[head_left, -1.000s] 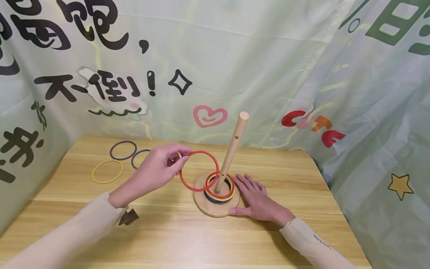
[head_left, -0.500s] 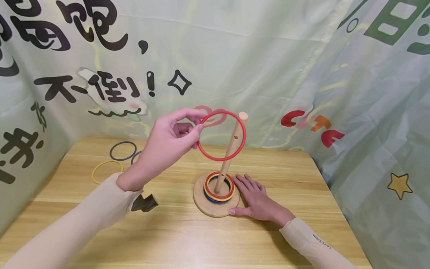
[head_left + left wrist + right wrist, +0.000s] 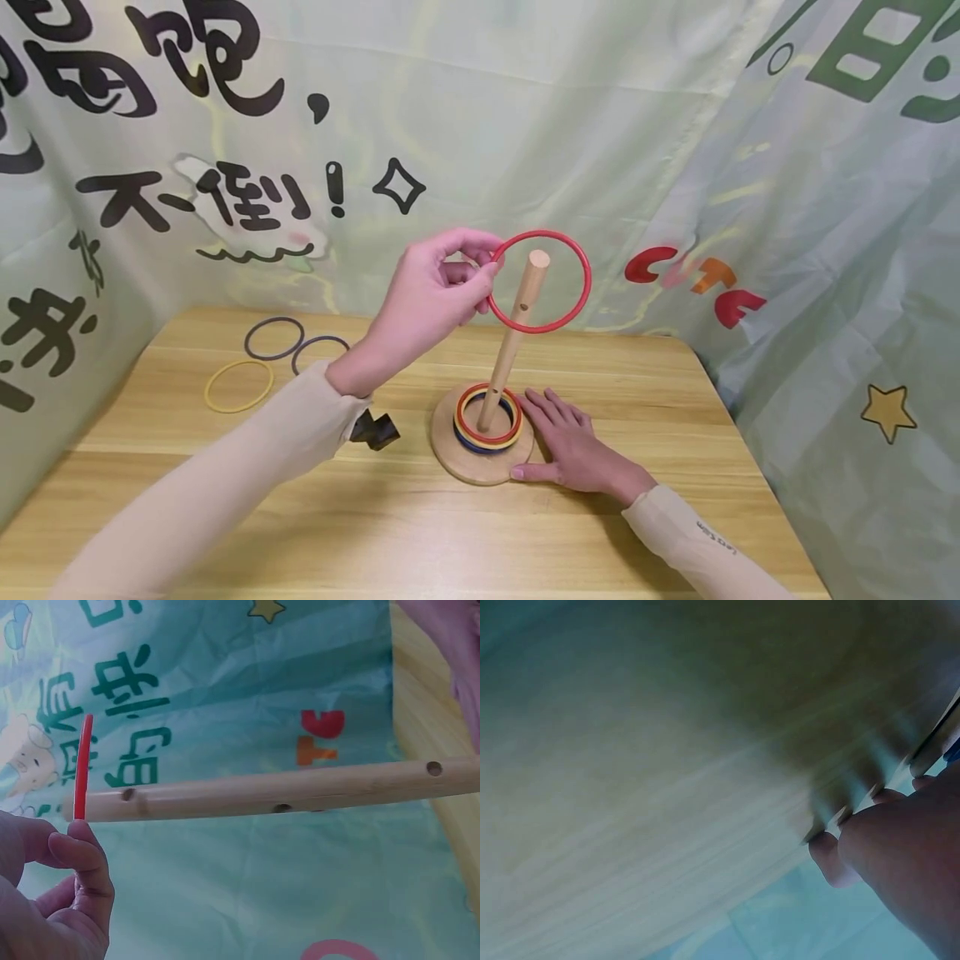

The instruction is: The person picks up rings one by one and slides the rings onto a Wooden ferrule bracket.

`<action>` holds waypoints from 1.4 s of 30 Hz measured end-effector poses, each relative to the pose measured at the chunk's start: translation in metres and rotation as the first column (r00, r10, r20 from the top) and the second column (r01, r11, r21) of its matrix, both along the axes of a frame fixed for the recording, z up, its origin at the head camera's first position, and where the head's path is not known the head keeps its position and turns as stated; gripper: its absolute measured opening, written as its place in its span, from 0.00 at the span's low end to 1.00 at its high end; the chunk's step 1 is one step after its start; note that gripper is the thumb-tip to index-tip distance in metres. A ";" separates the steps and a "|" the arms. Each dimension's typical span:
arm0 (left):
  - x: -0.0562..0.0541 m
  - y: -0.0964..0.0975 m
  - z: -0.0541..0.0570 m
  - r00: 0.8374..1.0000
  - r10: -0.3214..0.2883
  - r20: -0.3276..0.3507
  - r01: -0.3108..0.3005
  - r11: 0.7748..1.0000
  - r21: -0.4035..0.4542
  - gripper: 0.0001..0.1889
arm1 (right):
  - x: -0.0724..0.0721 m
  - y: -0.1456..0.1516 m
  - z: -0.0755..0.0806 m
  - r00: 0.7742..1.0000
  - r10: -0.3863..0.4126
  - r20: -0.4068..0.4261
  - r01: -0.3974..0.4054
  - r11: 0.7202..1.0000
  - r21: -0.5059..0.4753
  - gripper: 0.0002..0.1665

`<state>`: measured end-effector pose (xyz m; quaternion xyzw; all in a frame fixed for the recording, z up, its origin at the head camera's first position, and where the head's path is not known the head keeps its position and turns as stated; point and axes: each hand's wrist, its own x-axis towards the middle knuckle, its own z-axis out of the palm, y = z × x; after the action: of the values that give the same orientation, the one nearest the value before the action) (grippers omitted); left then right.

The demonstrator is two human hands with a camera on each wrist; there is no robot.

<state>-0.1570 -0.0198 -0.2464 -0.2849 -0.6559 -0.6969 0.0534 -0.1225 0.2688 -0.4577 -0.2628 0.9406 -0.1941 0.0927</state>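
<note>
My left hand (image 3: 431, 300) pinches a red ring (image 3: 588, 279) by its left edge, at the height of the upright wooden peg's (image 3: 508, 354) top. In the head view the peg's tip shows inside the ring; in the left wrist view the ring (image 3: 82, 765) appears edge-on, across the peg's end. Around the foot of the peg lie stacked rings, red over yellow over blue, on a round wooden base (image 3: 480, 471). My right hand (image 3: 572, 450) rests flat with spread fingers, its thumb and fingertips at the base's right edge. In the right wrist view this hand (image 3: 900, 847) is partly cut off.
Two dark blue rings (image 3: 273, 357) and a yellow ring (image 3: 210, 392) lie flat at the back left of the wooden table (image 3: 637, 550). A printed cloth (image 3: 525, 125) hangs behind the table and along both sides.
My left hand has lifted the red ring from low beside the peg and carried it right, to the peg's top. The right hand and the base have stayed in place.
</note>
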 end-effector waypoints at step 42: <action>-0.007 -0.001 -0.187 0.936 0.123 0.328 0.011 0.925 -0.379 0.13 | 0.001 0.000 0.000 1.000 0.002 -0.022 -0.002 1.000 0.021 0.66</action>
<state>-0.1639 -0.0203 -0.4329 -0.1437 -0.7840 -0.5960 -0.0980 -0.1217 0.2691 -0.4576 -0.2649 0.9432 -0.1811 0.0854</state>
